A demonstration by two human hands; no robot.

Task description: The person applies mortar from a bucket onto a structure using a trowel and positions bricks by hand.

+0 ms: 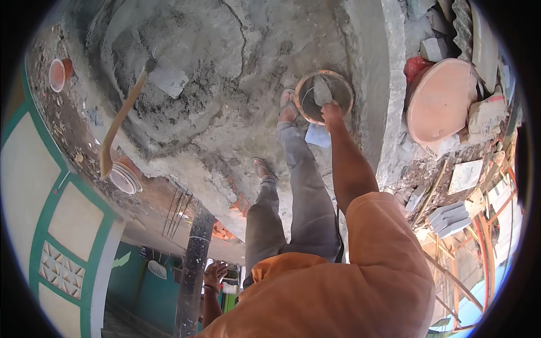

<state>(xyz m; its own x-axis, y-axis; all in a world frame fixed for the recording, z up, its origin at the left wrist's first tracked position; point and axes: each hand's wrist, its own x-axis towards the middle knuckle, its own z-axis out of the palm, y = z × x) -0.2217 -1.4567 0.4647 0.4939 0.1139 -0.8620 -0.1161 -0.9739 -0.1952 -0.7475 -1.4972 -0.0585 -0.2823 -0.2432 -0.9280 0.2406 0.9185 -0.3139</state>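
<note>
My right hand [331, 112] is closed around the handle of a trowel [322, 90], at the near rim of a round bucket [350, 103]. The trowel's grey blade lies over the inside of the bucket, whose lower contents are in shadow. My left hand [214, 274] is raised at the lower left, near a dark speckled post [195, 265]. Its fingers look apart and I see nothing in them. Beside the bucket, partly behind my right forearm, lies a flat pale-blue piece [318, 136]. My sandalled feet stand on the rough grey ground [225, 135].
A hoe [121, 115] rests with its blade in a grey mortar patch [191, 107]. Buckets [58, 75] stand at the left. On the right, past a concrete ledge [389, 84], are a round pinkish lid-like piece [442, 101], blocks [451, 218] and poles. Thin rods [177, 211] stick out near the post.
</note>
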